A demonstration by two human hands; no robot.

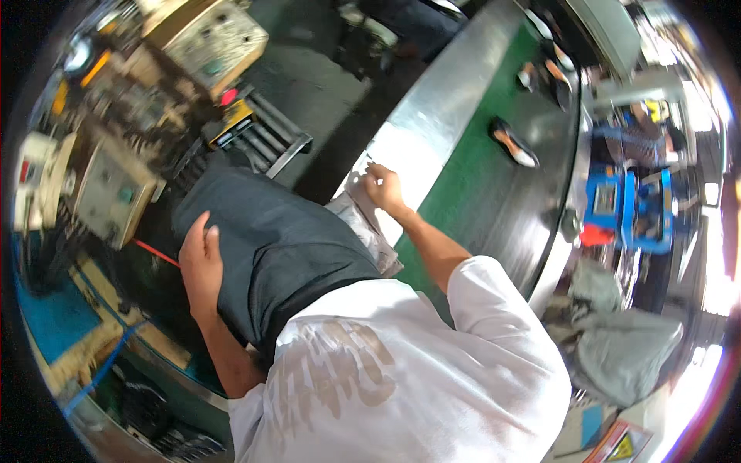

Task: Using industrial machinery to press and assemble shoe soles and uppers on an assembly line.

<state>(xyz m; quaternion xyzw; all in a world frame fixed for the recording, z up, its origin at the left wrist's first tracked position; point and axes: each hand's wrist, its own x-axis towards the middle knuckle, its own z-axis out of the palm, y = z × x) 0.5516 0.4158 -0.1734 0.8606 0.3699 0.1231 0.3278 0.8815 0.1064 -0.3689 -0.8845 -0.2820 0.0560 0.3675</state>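
My right hand (pixel 384 190) is over the bright metal ledge (pixel 421 131) beside the conveyor, its fingers curled in a pinch. Whatever it may hold is too small to make out. Just below that hand, a crumpled pale grey cloth or bag (pixel 366 229) lies at the ledge, partly hidden by my leg and wrist. My left hand (pixel 202 264) hangs beside my dark trousers, thumb apart from the fingers, with nothing in it. On the belt (pixel 494 201), a black shoe with a light insole (pixel 513 143) lies to the right of my right hand.
Several more shoes (pixel 557 81) lie farther up the belt. Worn machines with control boxes (pixel 116 189) stand on the left, near a roller rack (pixel 266 135). A blue plastic crate or stand (pixel 629 208) and grey cloth-covered things (pixel 625 351) are beyond the conveyor. Another person (pixel 637 139) is at the right.
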